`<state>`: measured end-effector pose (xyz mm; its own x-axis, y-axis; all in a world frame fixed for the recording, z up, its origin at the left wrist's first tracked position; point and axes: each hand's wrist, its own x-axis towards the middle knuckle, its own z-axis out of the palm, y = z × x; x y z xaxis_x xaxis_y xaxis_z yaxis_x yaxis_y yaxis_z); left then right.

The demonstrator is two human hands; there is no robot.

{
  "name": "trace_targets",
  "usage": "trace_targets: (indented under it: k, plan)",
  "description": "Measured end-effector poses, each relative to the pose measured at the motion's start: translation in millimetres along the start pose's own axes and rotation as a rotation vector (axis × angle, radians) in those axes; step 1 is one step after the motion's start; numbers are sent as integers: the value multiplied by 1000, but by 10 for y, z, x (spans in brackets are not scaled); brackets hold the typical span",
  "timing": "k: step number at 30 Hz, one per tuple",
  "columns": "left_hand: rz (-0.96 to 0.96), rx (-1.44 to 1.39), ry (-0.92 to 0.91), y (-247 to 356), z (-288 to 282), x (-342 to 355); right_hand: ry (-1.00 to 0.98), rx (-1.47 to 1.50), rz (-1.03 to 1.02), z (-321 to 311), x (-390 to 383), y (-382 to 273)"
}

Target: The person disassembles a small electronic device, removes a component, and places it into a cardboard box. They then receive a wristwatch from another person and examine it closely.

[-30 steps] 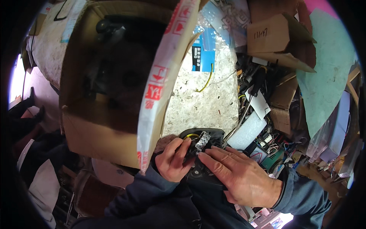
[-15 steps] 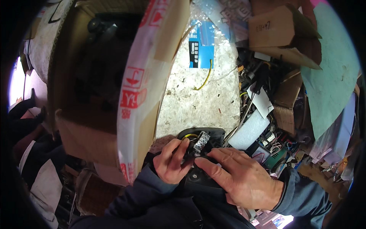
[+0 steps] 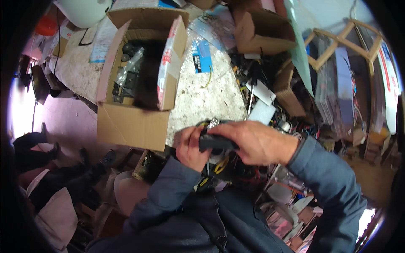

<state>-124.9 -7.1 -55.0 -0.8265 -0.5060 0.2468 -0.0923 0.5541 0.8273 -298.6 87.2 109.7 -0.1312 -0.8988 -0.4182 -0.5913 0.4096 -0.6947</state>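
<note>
A black plastic device point(image 3: 217, 142) is between my two hands at the near end of the worktop. My left hand point(image 3: 190, 149) is closed around its left side. From the right, my right hand point(image 3: 262, 143) grips the upper edge, its fingers partly hidden behind the device. A silver faceted piece, like a lamp reflector point(image 3: 214, 123), shows just above the device, with a bit of yellow wire beside it. What joins these parts is hidden by my fingers.
An open cardboard box point(image 3: 133, 126) with black parts and a plastic bag stands left on the stained worktop point(image 3: 202, 101). A blue card point(image 3: 203, 59) and a yellow wire point(image 3: 208, 79) lie beyond. Tools and cables clutter the right, near another open box point(image 3: 265, 33). Someone's legs point(image 3: 42, 147) show far left.
The view has drawn back, so the box looks smaller and more surroundings show. The black device is now tilted up between my hands, and my right hand has come over its upper edge.
</note>
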Motion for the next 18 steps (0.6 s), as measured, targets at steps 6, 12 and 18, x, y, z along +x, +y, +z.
trace_targets:
  k: [6, 12, 18]
  plan:
    - [38, 13, 110, -40, 109, 18, -131, -13, 151, -82, 49, -100]
    - [36, 16, 99, -63, 134, -24, -165, -60, 172, -37, 40, -90]
    - [33, -12, 63, -68, 90, -28, -236, -9, 228, -69, 77, -103]
